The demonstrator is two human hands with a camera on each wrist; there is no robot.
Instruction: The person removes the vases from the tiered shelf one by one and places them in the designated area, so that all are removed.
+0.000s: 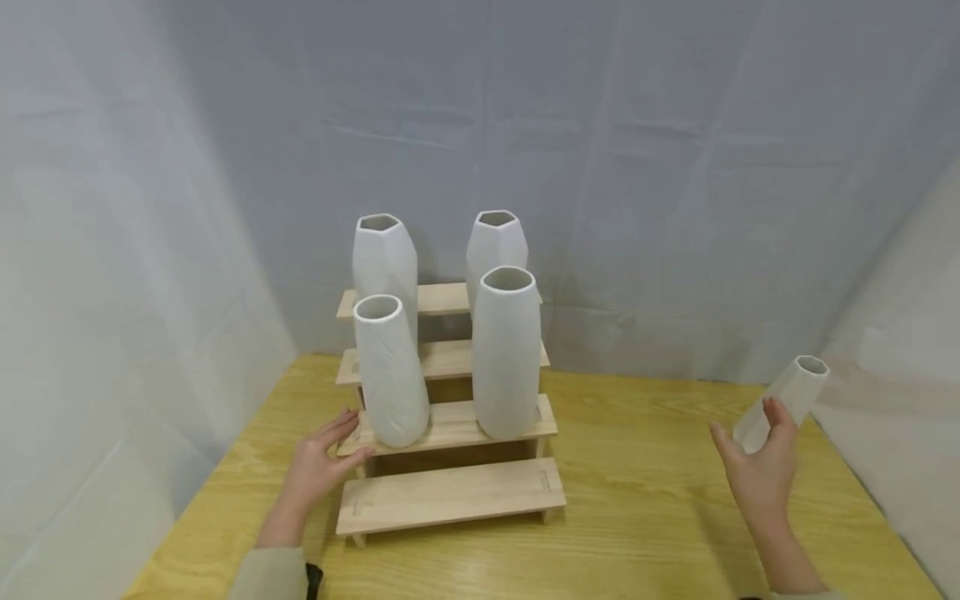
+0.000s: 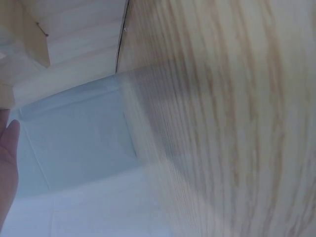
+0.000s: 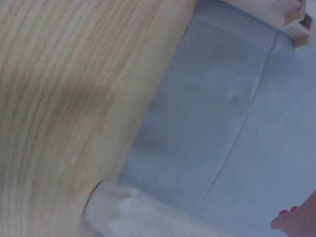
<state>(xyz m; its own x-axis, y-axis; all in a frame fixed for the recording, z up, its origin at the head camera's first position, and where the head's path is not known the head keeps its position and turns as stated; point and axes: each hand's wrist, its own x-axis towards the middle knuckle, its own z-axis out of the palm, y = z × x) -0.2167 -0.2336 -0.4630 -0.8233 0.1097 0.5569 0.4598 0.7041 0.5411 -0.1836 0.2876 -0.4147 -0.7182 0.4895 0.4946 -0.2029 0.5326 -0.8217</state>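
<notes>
Pale sheets [image 1: 570, 125] hang behind and beside the yellow wood counter [image 1: 637, 542] in front of you. Near the middle stands a wooden stair rack [image 1: 450, 496] with four steps. Two white vases sit on the second step from the near side: a bumpy vase [image 1: 392, 379] on the left and a smooth vase [image 1: 507, 358] on the right. On the far side are a left back vase [image 1: 384, 262] and a right back vase [image 1: 497, 250]; you can't see their bottoms.

Your left grip [image 1: 318, 460] is at the left end of that second step, thumb and fingers spread around the corner. Your right grip [image 1: 761, 483] is spread wide by the slim white vase [image 1: 795, 387], which is on the counter, well to the right of the rack. You cannot tell if your fingers touch it. It looks tipped to the right from the head view, but that may be just the camera.

This slim vase looks hard, smooth and a bit slippery, likely light enough for one hand. It could chip or crack if you bump it. Best wrap your thumb and fingers around its middle, not the thin top edge, and squeeze gently.
</notes>
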